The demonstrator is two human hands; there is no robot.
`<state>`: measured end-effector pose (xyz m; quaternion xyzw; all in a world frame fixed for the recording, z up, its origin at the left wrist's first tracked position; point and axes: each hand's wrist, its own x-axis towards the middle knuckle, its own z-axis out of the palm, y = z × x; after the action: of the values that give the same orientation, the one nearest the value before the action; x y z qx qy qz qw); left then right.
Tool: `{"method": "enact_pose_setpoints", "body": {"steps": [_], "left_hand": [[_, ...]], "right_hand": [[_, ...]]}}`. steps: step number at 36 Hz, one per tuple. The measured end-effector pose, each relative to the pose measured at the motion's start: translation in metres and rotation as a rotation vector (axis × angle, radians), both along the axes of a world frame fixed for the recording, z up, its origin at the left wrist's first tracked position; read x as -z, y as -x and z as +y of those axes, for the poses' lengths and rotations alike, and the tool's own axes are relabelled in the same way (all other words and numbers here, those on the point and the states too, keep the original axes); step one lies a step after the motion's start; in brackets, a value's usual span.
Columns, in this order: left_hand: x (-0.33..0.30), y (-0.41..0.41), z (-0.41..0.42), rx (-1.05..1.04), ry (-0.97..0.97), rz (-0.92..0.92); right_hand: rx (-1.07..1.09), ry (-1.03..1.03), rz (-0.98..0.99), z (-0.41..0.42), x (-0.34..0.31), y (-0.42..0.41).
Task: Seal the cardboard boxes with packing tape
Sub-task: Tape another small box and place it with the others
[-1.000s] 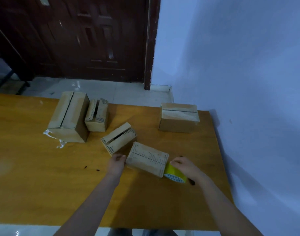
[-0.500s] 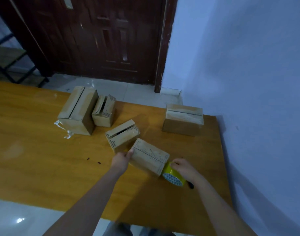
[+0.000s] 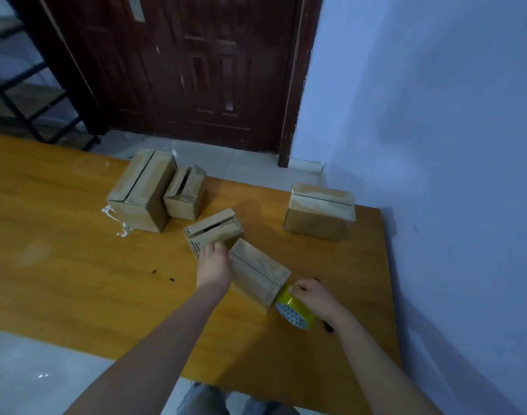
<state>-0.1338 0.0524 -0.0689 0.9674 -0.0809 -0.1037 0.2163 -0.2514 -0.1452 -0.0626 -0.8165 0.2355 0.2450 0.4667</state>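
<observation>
Head view: 5 cardboard boxes stand on the wooden table (image 3: 61, 265), and nothing can be seen inside any of them. The near box (image 3: 257, 272) lies at the centre, its flaps closed along a dark middle seam. The slotted box (image 3: 214, 230) just beyond it, at 11 o'clock, touches its far corner, with a narrow dark gap between its top flaps. At 10 o'clock the tall box (image 3: 141, 190) and the small open box (image 3: 184, 193) stand side by side, touching; the small one's flaps stand apart, but its inside is too dark to read. The far box (image 3: 319, 211) sits well apart at 1 o'clock, flaps closed.

There is 1 roll of yellow tape (image 3: 295, 307), resting on the table against the near box's end at 4 o'clock. The right hand (image 3: 314, 296) has its grip clamped on the roll, fingers curled over the top. The left hand (image 3: 214, 265) presses against the near box's other end at 9 o'clock; whether its fingers are curled or straight I cannot tell. 1 white scrap (image 3: 115, 220) lies by the tall box, and 1 dark object (image 3: 328, 326) beside the right wrist.

Against the frame 0.5 s back, the camera has tipped up and left, showing more door (image 3: 196, 70) and a metal shelf (image 3: 17, 85); the near box has turned slightly, and both hands keep their places.
</observation>
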Motion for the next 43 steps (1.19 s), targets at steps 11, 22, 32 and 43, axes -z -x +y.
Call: {"method": "enact_pose_setpoints", "body": {"steps": [11, 22, 32, 43], "left_hand": [[-0.005, 0.04, -0.038, 0.339, -0.314, -0.074], [0.015, 0.044, -0.036, 0.331, -0.322, -0.222], [0.019, 0.045, -0.039, 0.295, -0.335, -0.229], [0.013, 0.036, -0.042, 0.373, -0.358, -0.175]], "right_hand": [[0.061, -0.28, -0.014, -0.006, -0.002, 0.02], [0.15, -0.278, -0.118, -0.001, 0.017, 0.038], [0.045, 0.043, -0.019, 0.0, 0.028, 0.023], [0.023, 0.333, 0.069, 0.019, 0.027, 0.021]]}}
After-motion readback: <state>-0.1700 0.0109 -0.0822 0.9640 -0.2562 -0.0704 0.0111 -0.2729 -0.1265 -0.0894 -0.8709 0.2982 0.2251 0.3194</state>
